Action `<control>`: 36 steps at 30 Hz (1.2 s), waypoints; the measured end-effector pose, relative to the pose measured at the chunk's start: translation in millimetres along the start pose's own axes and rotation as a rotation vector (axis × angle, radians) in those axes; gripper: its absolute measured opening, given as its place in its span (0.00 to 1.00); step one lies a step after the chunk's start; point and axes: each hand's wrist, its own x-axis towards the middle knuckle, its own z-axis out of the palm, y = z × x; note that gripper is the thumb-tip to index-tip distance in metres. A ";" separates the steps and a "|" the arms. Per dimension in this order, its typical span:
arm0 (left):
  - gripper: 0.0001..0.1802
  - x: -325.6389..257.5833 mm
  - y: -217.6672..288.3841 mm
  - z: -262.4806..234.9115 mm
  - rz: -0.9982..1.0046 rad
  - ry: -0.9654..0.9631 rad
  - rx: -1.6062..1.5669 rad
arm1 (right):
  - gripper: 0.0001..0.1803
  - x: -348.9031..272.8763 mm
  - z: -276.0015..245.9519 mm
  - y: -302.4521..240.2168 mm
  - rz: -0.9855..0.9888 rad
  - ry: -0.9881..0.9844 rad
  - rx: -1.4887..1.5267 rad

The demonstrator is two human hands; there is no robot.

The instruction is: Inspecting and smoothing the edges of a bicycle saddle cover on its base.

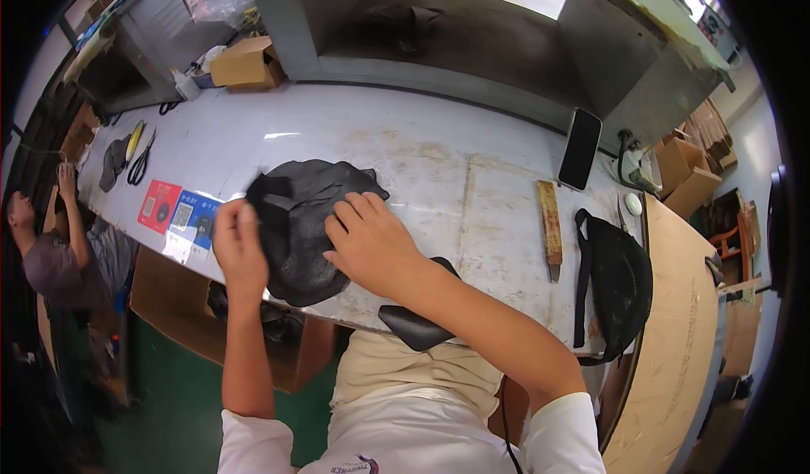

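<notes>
A rumpled black leather-like piece (pixel 312 221), folded or layered, lies on the white worktable in front of me. My left hand (pixel 240 242) is at its left side with curled fingers, closed on a dark edge that is smeared by motion. My right hand (pixel 371 242) rests on top of the piece, thumb and fingers apart and pressing down on it. Under my right forearm, at the table's front edge, lies a smaller smooth black piece (pixel 415 326). Whether the large piece is one part or several stacked ones, I cannot tell.
To the right are a phone (pixel 580 149) leaning upright, a worn wooden-handled tool (pixel 550 229) and a black pouch (pixel 620 284). Scissors (pixel 142 162) and a yellow cutter (pixel 134 139) lie far left. A cardboard box (pixel 246 62) stands behind; another person (pixel 67 259) sits at left.
</notes>
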 end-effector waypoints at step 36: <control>0.22 -136.2 115.4 69.2 0.055 -1.928 -0.758 | 0.13 -235.3 -180.4 -27.3 0.213 -0.052 1.850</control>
